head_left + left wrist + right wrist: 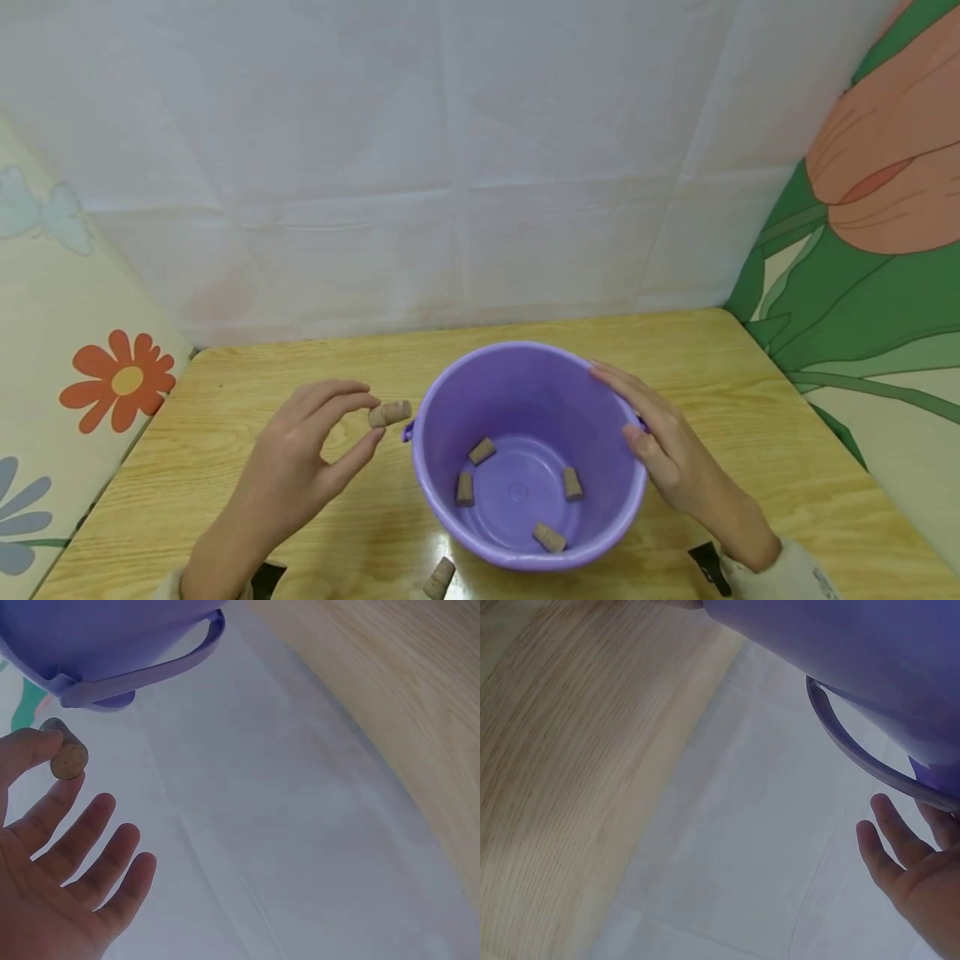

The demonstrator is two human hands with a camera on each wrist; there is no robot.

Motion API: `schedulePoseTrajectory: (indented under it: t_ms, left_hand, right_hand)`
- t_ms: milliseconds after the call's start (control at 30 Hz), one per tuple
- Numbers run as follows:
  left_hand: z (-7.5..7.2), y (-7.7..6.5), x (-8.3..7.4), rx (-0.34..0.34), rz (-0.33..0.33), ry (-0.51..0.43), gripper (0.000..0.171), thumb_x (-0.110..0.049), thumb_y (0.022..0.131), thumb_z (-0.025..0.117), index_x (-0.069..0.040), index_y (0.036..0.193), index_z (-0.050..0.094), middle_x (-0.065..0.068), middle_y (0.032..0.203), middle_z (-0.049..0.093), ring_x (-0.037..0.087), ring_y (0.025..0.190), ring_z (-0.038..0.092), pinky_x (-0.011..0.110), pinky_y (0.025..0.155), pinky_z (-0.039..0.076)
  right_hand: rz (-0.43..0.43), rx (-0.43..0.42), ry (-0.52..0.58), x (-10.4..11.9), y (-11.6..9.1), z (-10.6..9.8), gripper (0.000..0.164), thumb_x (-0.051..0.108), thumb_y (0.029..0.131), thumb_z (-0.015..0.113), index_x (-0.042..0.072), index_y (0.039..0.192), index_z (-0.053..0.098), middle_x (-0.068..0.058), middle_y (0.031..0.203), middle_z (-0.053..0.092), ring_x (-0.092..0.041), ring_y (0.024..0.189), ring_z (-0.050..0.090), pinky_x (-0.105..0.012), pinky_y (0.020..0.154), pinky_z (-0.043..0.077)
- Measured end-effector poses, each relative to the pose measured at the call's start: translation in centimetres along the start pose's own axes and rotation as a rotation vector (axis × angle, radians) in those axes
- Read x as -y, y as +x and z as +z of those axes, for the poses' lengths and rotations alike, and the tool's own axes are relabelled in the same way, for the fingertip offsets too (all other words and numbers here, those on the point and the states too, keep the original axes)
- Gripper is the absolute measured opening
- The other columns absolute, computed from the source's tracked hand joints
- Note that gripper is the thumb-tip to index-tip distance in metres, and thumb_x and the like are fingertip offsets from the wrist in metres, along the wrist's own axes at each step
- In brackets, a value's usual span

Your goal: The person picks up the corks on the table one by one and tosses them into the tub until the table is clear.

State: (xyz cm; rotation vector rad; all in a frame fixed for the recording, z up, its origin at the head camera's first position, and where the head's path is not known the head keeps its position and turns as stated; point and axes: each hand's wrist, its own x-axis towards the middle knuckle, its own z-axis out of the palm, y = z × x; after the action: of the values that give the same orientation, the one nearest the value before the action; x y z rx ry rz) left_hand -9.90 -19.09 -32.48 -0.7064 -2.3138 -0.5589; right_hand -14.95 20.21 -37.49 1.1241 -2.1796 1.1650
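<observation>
My left hand [288, 458] pinches a cork [390, 413] between thumb and index finger, just left of the purple bucket [438, 517]. In the left wrist view the cork [69, 757] shows its round end, and the other fingers are spread apart from it. My right hand [678, 454] grips the bucket's right rim, its thumb over the edge and its fingers along the outside. Several corks lie on the bucket's floor, one of them a cork [550, 537] near the front wall. Another cork [439, 578] lies on the table in front of the bucket.
The wooden table [300, 367] ends at a white sheet [337, 167] hung behind it. Flower-printed panels [885, 333] stand at both sides. The bucket's handle [847, 742] hangs down along its outside.
</observation>
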Motion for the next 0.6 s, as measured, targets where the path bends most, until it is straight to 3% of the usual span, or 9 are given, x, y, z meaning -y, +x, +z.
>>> schedulePoseTrajectory:
  t_ms: [200,600]
  left_hand:
    - [0.1,1.0,-1.2,-0.019,0.071,-0.002,0.042,-0.045,0.101,0.049,-0.009,0.1,0.071,0.004,0.108,0.068,0.022,0.1,0.062,0.029,0.084,0.049]
    - [0.9,2.1,-2.6,0.008,0.14,-0.022,0.036,-0.043,0.101,0.052,-0.012,0.102,0.07,0.004,0.11,0.067,0.024,0.103,0.062,0.035,0.092,0.05]
  right_hand:
    - [-0.003,-0.001,0.001,0.0,0.0,-0.1,0.046,0.021,0.106,0.037,-0.002,0.145,0.045,-0.02,0.149,0.048,-0.016,0.144,0.041,-0.019,0.119,0.029]
    - [-0.005,0.0,0.011,0.0,0.0,0.0,0.046,0.019,0.105,0.037,-0.003,0.145,0.045,-0.017,0.15,0.048,-0.016,0.144,0.041,-0.019,0.12,0.028]
